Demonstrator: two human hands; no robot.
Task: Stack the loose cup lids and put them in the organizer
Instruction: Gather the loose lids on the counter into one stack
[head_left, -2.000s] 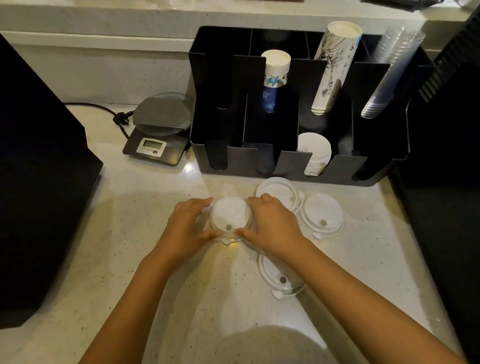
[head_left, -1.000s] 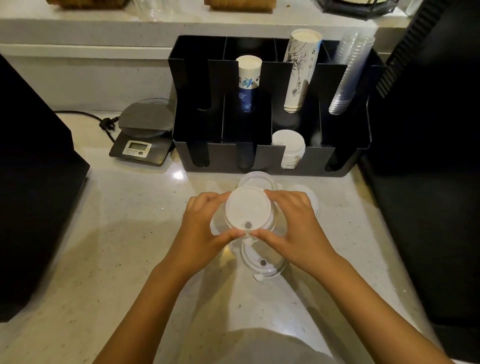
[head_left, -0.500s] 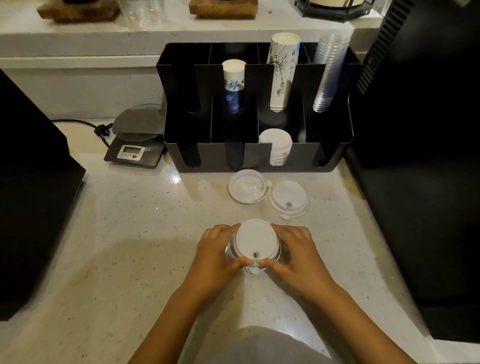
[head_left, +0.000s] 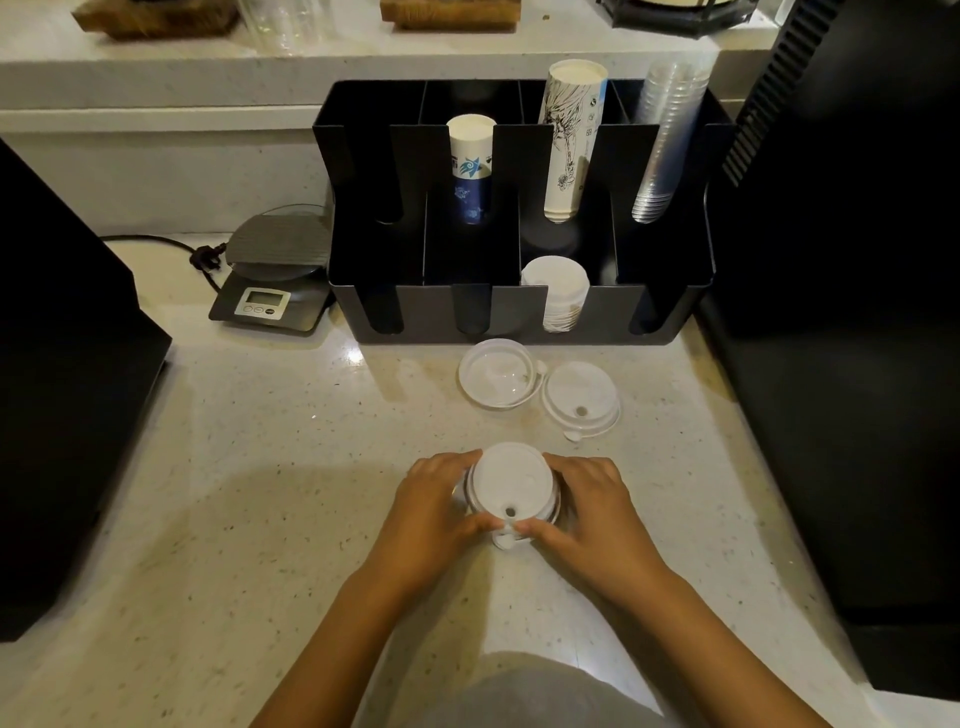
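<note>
Cupping the lid stack (head_left: 510, 486) from both sides, the left hand (head_left: 434, 512) and right hand (head_left: 597, 512) grip it, fingers curled, on the counter (head_left: 260, 467), well short of the organizer (head_left: 519, 312). Two loose lids (head_left: 581, 399) lie between.

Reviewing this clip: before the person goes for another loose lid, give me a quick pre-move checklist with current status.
1. Lid stack held from both sides by left hand and right hand: ok.
2. Stacked lids seated flush: cannot tell, hands hide the edges.
3. Upturned lid and domed lid lying unobstructed on the counter: ok.
4. All loose lids gathered: not ok, those two remain.
5. Organizer has an empty front slot: ok.
</note>
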